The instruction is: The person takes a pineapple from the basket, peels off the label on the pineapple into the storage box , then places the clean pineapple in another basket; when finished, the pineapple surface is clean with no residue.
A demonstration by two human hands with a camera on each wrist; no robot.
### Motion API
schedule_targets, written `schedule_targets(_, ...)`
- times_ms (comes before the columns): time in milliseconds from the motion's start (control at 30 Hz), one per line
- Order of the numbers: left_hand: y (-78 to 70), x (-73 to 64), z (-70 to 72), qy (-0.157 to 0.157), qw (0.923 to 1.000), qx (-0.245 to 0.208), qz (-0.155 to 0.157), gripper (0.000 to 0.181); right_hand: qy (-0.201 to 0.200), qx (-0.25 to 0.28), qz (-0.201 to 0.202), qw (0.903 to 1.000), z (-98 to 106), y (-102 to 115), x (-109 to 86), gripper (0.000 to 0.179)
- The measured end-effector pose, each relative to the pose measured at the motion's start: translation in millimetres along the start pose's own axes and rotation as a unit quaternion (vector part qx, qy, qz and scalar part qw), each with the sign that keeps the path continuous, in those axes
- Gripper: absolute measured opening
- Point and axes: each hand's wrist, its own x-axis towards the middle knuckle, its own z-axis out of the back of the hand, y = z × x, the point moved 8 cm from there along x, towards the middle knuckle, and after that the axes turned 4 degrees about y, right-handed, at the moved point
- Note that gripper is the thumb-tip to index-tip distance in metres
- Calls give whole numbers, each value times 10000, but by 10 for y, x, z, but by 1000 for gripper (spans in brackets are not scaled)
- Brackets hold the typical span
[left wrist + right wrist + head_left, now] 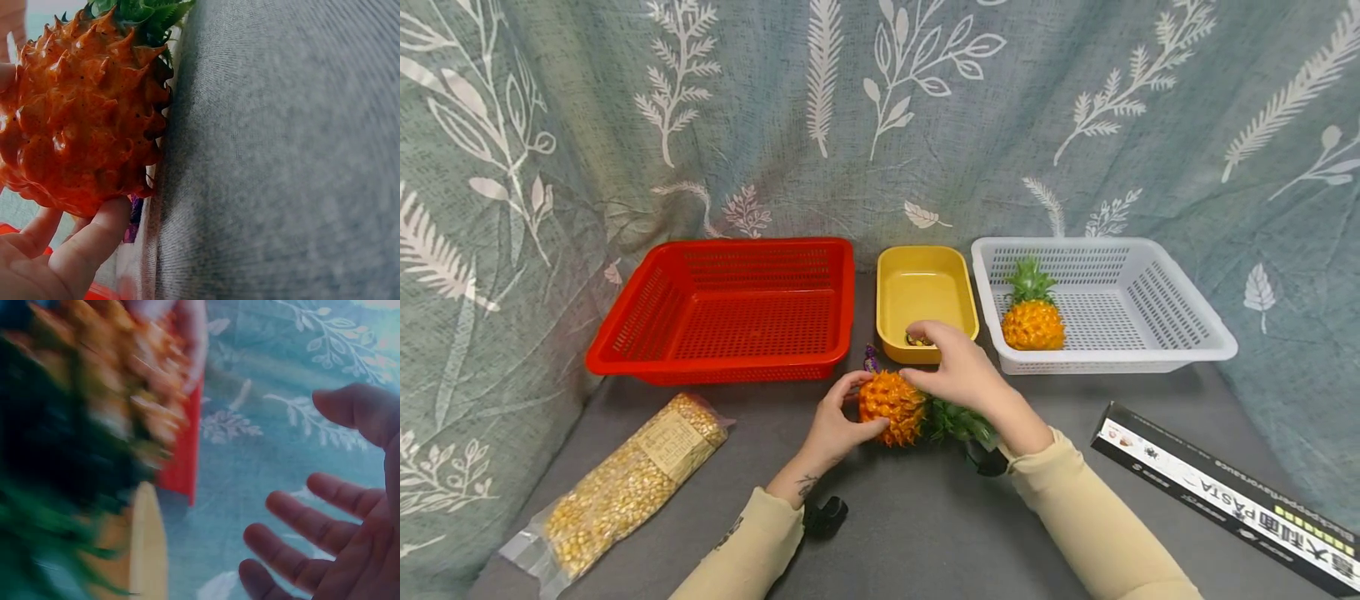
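My left hand grips an orange, spiky toy-like pineapple from its left side, thumb in front and fingers behind. In the left wrist view, fingertips press against the base of the pineapple. Its green leaves point right, partly under my right forearm. My right hand is over the pineapple's upper right, near the front rim of the yellow bin. The right wrist view shows this hand with fingers spread and nothing between them. A small purple-wrapped candy lies just behind the pineapple.
A red basket stands at back left. The yellow bin holds a small dark-and-gold item. A second pineapple sits in the white basket. Bagged corn kernels lie left, a black pasta box right.
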Motion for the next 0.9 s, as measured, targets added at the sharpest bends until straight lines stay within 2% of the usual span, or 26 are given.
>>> schedule_targets(100,-1,1,-1,-11,10000,40,-53,56,84,50,202,9997,-153,-7,-161,58)
schedule_targets(167,0,0,1,-26,9999,60,-95,56,161,-111,424,9989,-256,-2,-223,62)
schedule_targets(267,148,38,3,-39,9998,124,-146,57,330,-371,636,9967,-396,0,-271,69)
schedule_targets(400,353,95,-2,-37,9997,192,-112,58,493,-638,536,9953,-532,-37,-296,75)
schedule_targets(533,357,92,-5,-41,9999,136,-67,55,395,-857,386,9948,-598,-54,-299,78)
schedule_targets(600,357,83,11,-86,9999,96,7,52,326,-943,335,9944,-616,-52,-294,78)
schedule_targets(700,388,56,75,-267,9992,38,282,50,288,-1092,285,9932,-642,-49,-286,75)
schedule_targets(900,489,-48,316,-791,9922,-336,907,45,242,-1147,239,9928,-659,-54,-286,69)
